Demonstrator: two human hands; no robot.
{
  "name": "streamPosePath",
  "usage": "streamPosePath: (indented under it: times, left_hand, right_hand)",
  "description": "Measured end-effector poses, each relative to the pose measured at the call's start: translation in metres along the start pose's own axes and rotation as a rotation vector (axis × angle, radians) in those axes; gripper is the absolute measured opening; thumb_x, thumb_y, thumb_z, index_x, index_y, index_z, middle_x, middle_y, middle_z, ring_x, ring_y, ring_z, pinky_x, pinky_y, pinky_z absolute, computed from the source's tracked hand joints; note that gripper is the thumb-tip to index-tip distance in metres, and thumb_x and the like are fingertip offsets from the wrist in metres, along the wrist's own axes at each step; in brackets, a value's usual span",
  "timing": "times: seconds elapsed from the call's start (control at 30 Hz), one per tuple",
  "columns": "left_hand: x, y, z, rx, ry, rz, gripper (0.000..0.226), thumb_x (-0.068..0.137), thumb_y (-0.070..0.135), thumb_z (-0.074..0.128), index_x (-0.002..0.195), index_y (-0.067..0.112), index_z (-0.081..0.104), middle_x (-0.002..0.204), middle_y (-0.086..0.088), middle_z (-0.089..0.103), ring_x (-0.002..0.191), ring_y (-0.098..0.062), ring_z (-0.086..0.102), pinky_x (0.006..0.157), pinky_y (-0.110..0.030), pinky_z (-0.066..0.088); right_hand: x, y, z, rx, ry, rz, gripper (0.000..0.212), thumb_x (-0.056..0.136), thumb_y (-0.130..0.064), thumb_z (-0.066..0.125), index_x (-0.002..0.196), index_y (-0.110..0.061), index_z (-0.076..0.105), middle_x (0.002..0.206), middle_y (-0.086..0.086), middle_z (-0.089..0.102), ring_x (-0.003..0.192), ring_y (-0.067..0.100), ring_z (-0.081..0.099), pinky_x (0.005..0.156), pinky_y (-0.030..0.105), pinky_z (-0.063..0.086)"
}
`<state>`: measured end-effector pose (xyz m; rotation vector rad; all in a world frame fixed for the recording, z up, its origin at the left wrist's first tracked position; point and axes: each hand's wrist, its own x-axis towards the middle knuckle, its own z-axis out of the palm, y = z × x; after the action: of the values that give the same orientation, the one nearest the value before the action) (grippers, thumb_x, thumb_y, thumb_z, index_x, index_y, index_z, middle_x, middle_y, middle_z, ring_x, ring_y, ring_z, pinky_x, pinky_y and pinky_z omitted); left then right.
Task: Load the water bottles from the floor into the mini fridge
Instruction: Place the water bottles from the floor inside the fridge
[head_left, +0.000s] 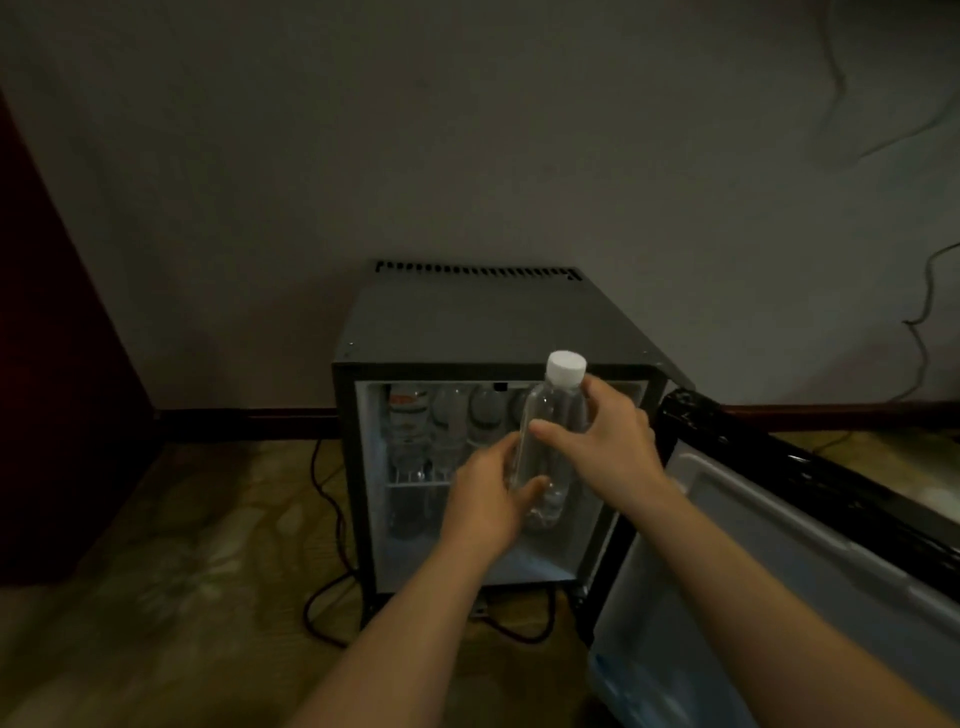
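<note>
A clear water bottle (550, 415) with a white cap is held upright in front of the open mini fridge (467, 322). My right hand (608, 431) grips its upper body. My left hand (488, 493) wraps its lower part. Inside the lit fridge, several bottles (415, 421) stand on the upper wire shelf at the left and back. The lower compartment is mostly hidden by my hands.
The fridge door (810, 519) hangs open to the right, its inner shelf facing me. Black power cords (327, 499) trail on the patterned carpet left of and under the fridge. A dark red cabinet (57, 389) stands at the left. The wall is right behind the fridge.
</note>
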<state>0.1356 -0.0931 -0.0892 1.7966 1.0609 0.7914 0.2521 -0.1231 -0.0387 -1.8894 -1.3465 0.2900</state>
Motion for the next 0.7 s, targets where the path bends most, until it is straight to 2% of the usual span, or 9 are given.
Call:
streamPosePath:
  times: [0.1,0.2,0.27,0.33,0.43,0.5,0.6,0.7]
  left_hand:
    - [0.009,-0.010,0.004,-0.086,-0.047,-0.099,0.044,0.088,0.018,0.060,0.129,0.027,0.047,0.087,0.024,0.046,0.090,0.000,0.051,0.081,-0.019,0.045]
    - [0.021,-0.018,0.012,-0.103,-0.093,-0.154,0.036,0.087,0.016,0.062,0.120,0.025,0.051,0.094,0.018,0.052,0.097,-0.004,0.055,0.078,-0.016,0.044]
    - [0.027,-0.023,0.017,-0.137,-0.122,-0.195,0.028,0.087,0.014,0.062,0.109,0.029,0.051,0.091,0.019,0.052,0.104,-0.009,0.056,0.071,-0.012,0.043]
    - [0.039,-0.028,0.024,-0.176,-0.163,-0.224,0.032,0.088,0.011,0.058,0.112,0.030,0.048,0.094,0.018,0.049,0.102,-0.007,0.052,0.067,-0.010,0.040]
    - [0.056,-0.034,0.036,-0.211,-0.178,-0.268,0.042,0.089,0.007,0.056,0.120,0.033,0.046,0.108,0.014,0.051,0.110,-0.006,0.050,0.088,-0.022,0.044]
    - [0.067,-0.040,0.045,-0.237,-0.189,-0.289,0.041,0.089,0.008,0.056,0.115,0.038,0.046,0.117,0.011,0.055,0.116,-0.010,0.052,0.101,-0.030,0.043]
    - [0.083,-0.049,0.054,-0.273,-0.165,-0.303,0.036,0.090,0.010,0.054,0.113,0.037,0.045,0.118,0.007,0.057,0.117,-0.013,0.053,0.106,-0.034,0.041]
    - [0.101,-0.062,0.064,-0.302,-0.165,-0.354,0.024,0.091,0.017,0.054,0.107,0.033,0.049,0.124,-0.002,0.057,0.118,-0.018,0.053,0.107,-0.040,0.040]
  right_hand:
    - [0.012,0.008,0.009,0.001,-0.037,0.048,0.061,0.072,-0.035,0.077,0.126,-0.021,0.052,0.120,-0.001,0.064,0.115,0.020,0.058,0.099,0.046,0.047]
    - [0.024,0.022,0.019,0.011,-0.035,0.113,0.056,0.070,-0.032,0.079,0.119,-0.021,0.054,0.115,-0.001,0.064,0.113,0.021,0.058,0.097,0.045,0.048]
    - [0.028,0.030,0.026,0.016,-0.033,0.146,0.054,0.069,-0.032,0.079,0.116,-0.021,0.055,0.113,-0.001,0.065,0.112,0.022,0.058,0.096,0.042,0.048]
    - [0.036,0.039,0.034,0.014,-0.038,0.175,0.051,0.070,-0.029,0.079,0.115,-0.021,0.055,0.112,0.000,0.065,0.110,0.021,0.059,0.094,0.036,0.047]
    - [0.050,0.051,0.043,0.041,-0.018,0.207,0.051,0.071,-0.026,0.079,0.115,-0.021,0.054,0.112,0.001,0.065,0.109,0.021,0.059,0.095,0.038,0.048]
    - [0.059,0.059,0.048,0.063,-0.004,0.227,0.050,0.070,-0.023,0.079,0.112,-0.021,0.052,0.111,0.002,0.065,0.108,0.023,0.060,0.093,0.041,0.050]
    - [0.070,0.068,0.057,0.086,-0.020,0.235,0.043,0.071,-0.016,0.078,0.103,-0.022,0.050,0.103,-0.001,0.063,0.104,0.021,0.061,0.084,0.031,0.050]
    - [0.082,0.077,0.065,0.095,-0.010,0.257,0.044,0.074,-0.013,0.076,0.110,-0.019,0.053,0.111,0.002,0.065,0.108,0.020,0.060,0.091,0.032,0.050]
